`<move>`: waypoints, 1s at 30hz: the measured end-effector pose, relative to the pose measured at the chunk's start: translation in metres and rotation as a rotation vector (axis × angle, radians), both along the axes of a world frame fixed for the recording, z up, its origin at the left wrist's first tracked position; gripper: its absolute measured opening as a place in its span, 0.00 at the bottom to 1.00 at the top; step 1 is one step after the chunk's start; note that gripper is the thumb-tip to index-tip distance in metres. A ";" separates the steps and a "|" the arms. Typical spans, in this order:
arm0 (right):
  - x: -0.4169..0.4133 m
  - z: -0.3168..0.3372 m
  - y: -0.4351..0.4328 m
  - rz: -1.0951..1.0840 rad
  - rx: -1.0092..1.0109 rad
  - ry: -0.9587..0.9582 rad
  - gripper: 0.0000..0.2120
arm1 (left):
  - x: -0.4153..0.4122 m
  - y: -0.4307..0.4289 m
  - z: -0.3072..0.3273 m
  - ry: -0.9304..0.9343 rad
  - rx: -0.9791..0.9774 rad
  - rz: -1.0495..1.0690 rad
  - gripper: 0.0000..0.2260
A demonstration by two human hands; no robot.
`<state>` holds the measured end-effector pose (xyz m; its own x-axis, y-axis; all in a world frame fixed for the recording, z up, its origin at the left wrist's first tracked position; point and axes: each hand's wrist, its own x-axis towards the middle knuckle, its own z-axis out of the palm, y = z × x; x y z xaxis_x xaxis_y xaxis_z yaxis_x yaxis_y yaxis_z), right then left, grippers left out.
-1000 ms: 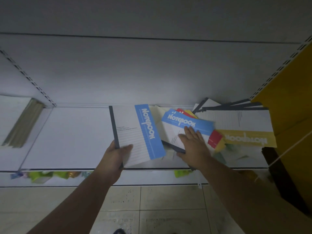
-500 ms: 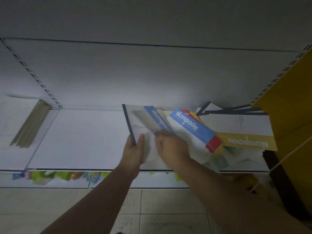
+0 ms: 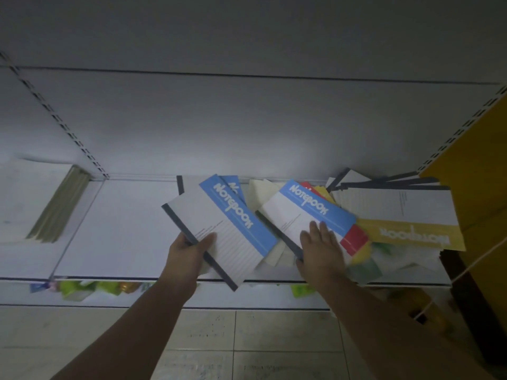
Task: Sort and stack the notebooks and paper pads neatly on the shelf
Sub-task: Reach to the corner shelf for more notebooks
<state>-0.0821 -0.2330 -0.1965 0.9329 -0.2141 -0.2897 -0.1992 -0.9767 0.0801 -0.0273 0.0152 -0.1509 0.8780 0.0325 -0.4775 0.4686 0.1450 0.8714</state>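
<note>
- Holding a blue-banded notebook (image 3: 219,231) at its dark spine edge, my left hand (image 3: 189,256) has the thumb on the cover and the fingers curled underneath; I judge the book is lifted clear of the shelf (image 3: 120,229) so it can be squared and set down as the start of a tidy stack.
- A second blue-banded cover (image 3: 231,185) peeks out just behind it, lying flat near the back of the shelf; I take that as the spot where the blues are being gathered.
- Another blue notebook (image 3: 307,215) lies tilted on top of the jumble, and my right hand (image 3: 321,245) rests on its near corner, fingers spread and flat, not pinching anything. I read that as pinning or sliding it loose from the heap.
- Under it show a red-banded cover (image 3: 354,239) and some cream paper pads (image 3: 263,193), overlapping at odd angles.
- To the right, a yellow-banded notebook (image 3: 411,234) lies turned the other way over further dark-spined books, well away from both hands.
- Far left, beyond the upright, a stack of pale pads (image 3: 59,207) lies apart from all this.
- Sorting looks early: most of the pile is unsorted.
</note>
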 end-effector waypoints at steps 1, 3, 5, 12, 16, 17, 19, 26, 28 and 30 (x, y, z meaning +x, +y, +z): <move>0.002 -0.001 0.001 0.010 0.011 -0.008 0.28 | 0.001 0.005 0.000 -0.012 0.006 0.007 0.07; 0.009 0.000 0.007 0.000 0.048 -0.011 0.24 | 0.001 0.014 -0.001 -0.028 0.016 0.020 0.06; 0.019 0.001 0.011 -0.029 0.092 -0.020 0.21 | 0.001 0.021 -0.003 -0.021 0.021 0.029 0.07; 0.038 0.038 0.029 -0.127 0.260 -0.294 0.14 | 0.002 0.033 -0.010 -0.001 0.064 0.027 0.10; 0.029 0.063 0.100 0.171 0.235 -0.407 0.20 | -0.001 0.016 0.004 -0.052 -0.023 -0.053 0.09; 0.025 0.071 0.122 0.206 0.266 -0.356 0.22 | 0.000 0.012 0.009 -0.047 -0.063 -0.059 0.08; 0.014 0.086 0.157 0.223 0.265 -0.206 0.21 | 0.002 0.012 0.019 -0.036 -0.147 -0.058 0.09; 0.002 0.111 0.190 0.301 0.495 -0.314 0.31 | 0.008 0.061 0.047 -0.063 -0.173 -0.144 0.14; 0.011 0.124 0.186 0.184 0.582 -0.446 0.22 | 0.009 0.080 0.056 -0.062 -0.164 -0.121 0.14; 0.033 0.128 0.173 0.021 0.612 -0.448 0.21 | 0.009 0.100 0.069 -0.075 -0.176 -0.104 0.12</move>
